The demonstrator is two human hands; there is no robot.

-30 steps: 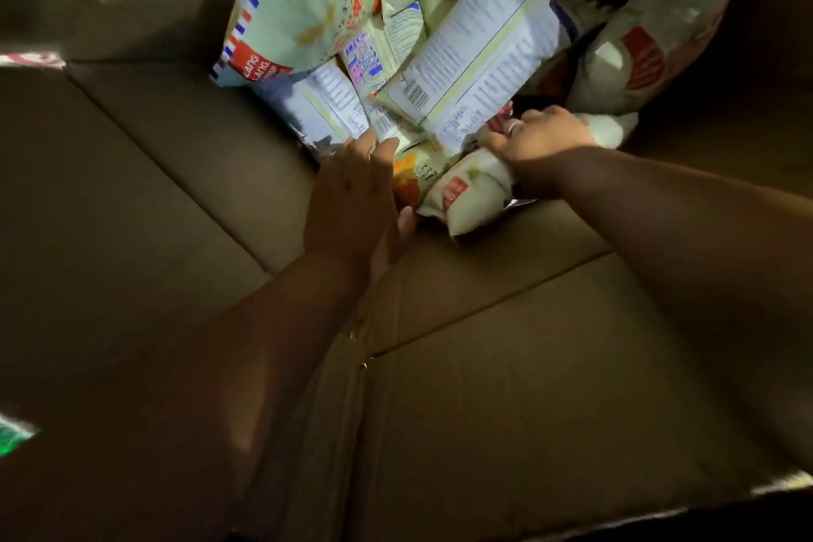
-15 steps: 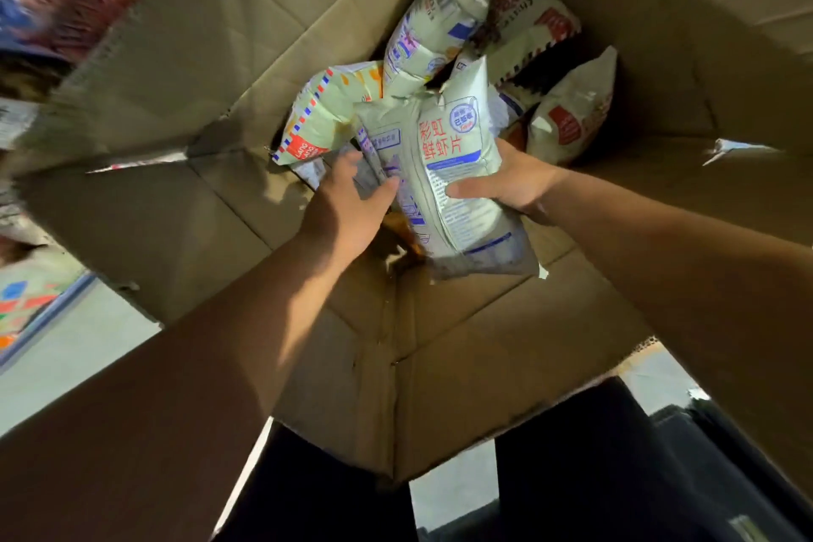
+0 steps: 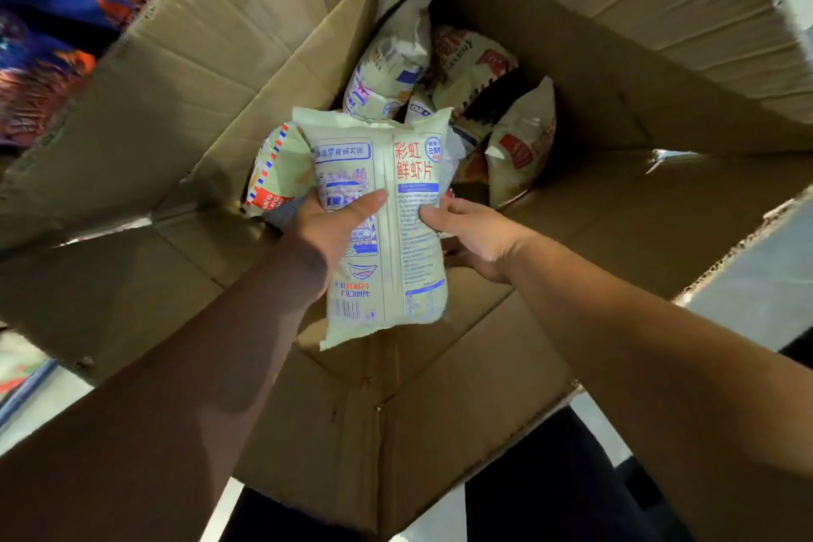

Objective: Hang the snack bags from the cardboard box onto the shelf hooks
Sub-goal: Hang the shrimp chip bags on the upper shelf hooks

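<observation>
- The left hand [image 3: 334, 224] is closed around the left edge of a snack bag [image 3: 387, 233], thumb laid across the printed face and the other fingers hidden behind the pack.
- The right hand [image 3: 475, 233] grips the same bag at its right edge, fingertips pressed onto the face beside the blue text panel, palm cupped behind.
- The snack bag is held between both hands over the open cardboard box [image 3: 176, 101], roughly upright, its top edge pointing away from the person and its bottom edge hanging near the box's near flap.
- The bag is pale greenish-cream and puffed, with a vertical back seam down the middle. Left of the seam sit blue line drawings and a barcode low down; right of it are large red Chinese characters, a round blue badge and blocks of small blue print.
- The top and bottom seals are flat and crimped; the lower left corner juts out past the left wrist.
- More bags [image 3: 519, 141] lie in the box's far corner, in the same pale colour with red and blue marks, one with a striped red-and-blue border [image 3: 272, 176] just left of the held bag.
- The box flaps stand open on all sides.
- Blurred blue and orange packaging [image 3: 66, 13] shows beyond the upper left flap.
</observation>
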